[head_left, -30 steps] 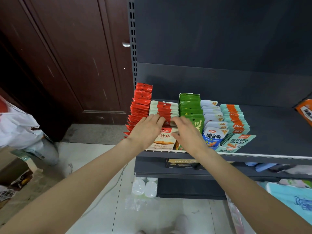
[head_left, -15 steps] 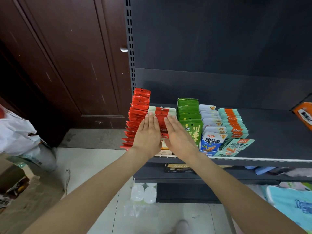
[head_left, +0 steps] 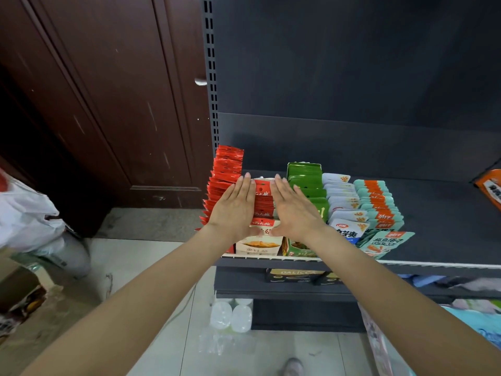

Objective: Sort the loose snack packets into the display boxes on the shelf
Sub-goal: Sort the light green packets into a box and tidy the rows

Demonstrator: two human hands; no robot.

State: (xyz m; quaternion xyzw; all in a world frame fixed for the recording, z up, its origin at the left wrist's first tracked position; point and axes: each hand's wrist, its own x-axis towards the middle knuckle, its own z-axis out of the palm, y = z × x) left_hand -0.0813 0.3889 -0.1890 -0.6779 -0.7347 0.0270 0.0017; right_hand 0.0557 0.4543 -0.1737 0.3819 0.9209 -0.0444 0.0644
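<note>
Right now both hands lie flat, fingers straight and together, on a row of white snack packets with red tops (head_left: 262,204). That row stands in a white display box (head_left: 257,246) at the front edge of the dark grey metal shelf (head_left: 439,221), near its left end. The left hand (head_left: 235,210) presses along the left side of the row, and the right hand (head_left: 294,213) presses along the right side. The thumbs come close together low down, over the front of the box, and the red tops show in the gap between the hands. Neither hand grips a packet.

Just left of the left hand stands a tall row of shiny red packets (head_left: 226,172). Just right of the right hand is a row of green packets (head_left: 305,176), then pale blue-white packets (head_left: 341,196), then teal packets with orange tops (head_left: 378,198). Down on the floor sit clear plastic bottles (head_left: 230,316).
</note>
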